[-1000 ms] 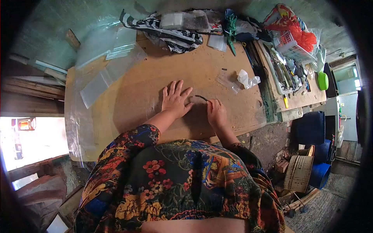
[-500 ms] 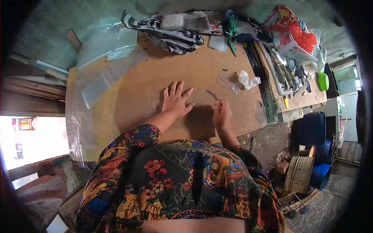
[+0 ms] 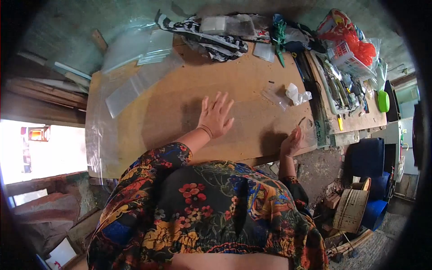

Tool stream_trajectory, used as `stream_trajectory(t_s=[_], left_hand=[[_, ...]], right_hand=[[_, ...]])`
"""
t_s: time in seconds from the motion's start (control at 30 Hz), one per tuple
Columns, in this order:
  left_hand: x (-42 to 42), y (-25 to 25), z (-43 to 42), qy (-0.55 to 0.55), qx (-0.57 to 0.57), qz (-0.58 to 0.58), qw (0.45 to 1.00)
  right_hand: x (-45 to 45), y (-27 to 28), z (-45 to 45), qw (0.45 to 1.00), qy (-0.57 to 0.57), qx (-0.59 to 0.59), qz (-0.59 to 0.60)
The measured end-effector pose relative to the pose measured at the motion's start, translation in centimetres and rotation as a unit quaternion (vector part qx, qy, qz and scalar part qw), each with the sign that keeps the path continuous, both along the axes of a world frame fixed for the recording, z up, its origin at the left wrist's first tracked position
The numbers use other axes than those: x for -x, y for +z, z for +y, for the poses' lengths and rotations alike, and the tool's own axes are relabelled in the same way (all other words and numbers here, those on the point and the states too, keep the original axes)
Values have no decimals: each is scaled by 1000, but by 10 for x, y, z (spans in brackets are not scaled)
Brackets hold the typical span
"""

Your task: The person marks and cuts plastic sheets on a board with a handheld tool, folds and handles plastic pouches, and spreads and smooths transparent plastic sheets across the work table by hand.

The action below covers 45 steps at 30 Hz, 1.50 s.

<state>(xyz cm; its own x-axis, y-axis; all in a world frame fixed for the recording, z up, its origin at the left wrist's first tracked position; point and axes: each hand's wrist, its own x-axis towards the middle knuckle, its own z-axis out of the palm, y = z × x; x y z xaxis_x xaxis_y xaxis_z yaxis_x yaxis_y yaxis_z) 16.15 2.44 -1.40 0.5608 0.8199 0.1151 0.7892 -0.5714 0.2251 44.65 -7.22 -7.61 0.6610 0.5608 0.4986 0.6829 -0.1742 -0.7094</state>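
Head view: keep your right hand's point(image 3: 291, 143) closed fingertip pinch light on the thin dark strip point(image 3: 302, 120), right of centre, while your spread, open left hand point(image 3: 215, 121) steadies against the tabletop point(image 3: 166, 96).

No legible txt, nos., labels or brands.

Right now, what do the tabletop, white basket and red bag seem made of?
Tabletop: probably plywood or fibreboard, going by its flat, tan, dull surface. White basket: likely smooth moulded plastic, with an even openwork grid. Red bag: seemingly thin plastic, crinkled and slightly shiny.
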Motion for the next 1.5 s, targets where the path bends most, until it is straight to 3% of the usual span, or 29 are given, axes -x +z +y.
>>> stream_trajectory(t_s=[0.03, 0.17, 0.27, 0.33, 0.37, 0.43, 0.83, 1.07, 1.17, 1.23, 1.33, 1.47, 1.5], left_hand=[[4, 8, -7, -24, -14, 4, 1000], [35, 21, -47, 4, 57, -46, 997], [76, 19, -61, 65, 77, -26, 995], [106, 21, -53, 12, 23, 83, 996], [122, 20, -39, 18, 24, 83, 996], [153, 17, -17, -83, 54, 114, 989], [211, 25, -46, 47, 38, 152, 986], [256, 36, -59, 119, 25, 121, 985], [242, 40, -45, 53, -9, 133, 990], [227, 39, -29, -135, -30, 138, 981], [218, 22, -12, -189, -37, 201, 960], [227, 33, -6, -79, -18, 186, 979], [231, 39, -7, -10, 13, 230, 973]], right_hand=[[1, 7, -1, 990, 16, 57, -130], [-8, -3, 0, 986, -2, 21, -168], [1, 9, 2, 996, -15, 54, -65], [-5, 6, 3, 995, 5, 55, -83], [-5, 9, 4, 996, -5, 53, -67], [0, 14, 5, 996, 1, 55, -74], [-8, 6, 5, 991, -11, 53, -120], [-13, 5, 4, 993, -1, 79, -87], [-12, 6, 5, 991, 1, 65, -115], [-13, 5, 6, 989, 7, 51, -140], [-14, 3, 6, 990, 5, 48, -129], [-15, 0, 7, 993, -10, 47, -105], [-15, 0, 7, 995, -14, 55, -86]])
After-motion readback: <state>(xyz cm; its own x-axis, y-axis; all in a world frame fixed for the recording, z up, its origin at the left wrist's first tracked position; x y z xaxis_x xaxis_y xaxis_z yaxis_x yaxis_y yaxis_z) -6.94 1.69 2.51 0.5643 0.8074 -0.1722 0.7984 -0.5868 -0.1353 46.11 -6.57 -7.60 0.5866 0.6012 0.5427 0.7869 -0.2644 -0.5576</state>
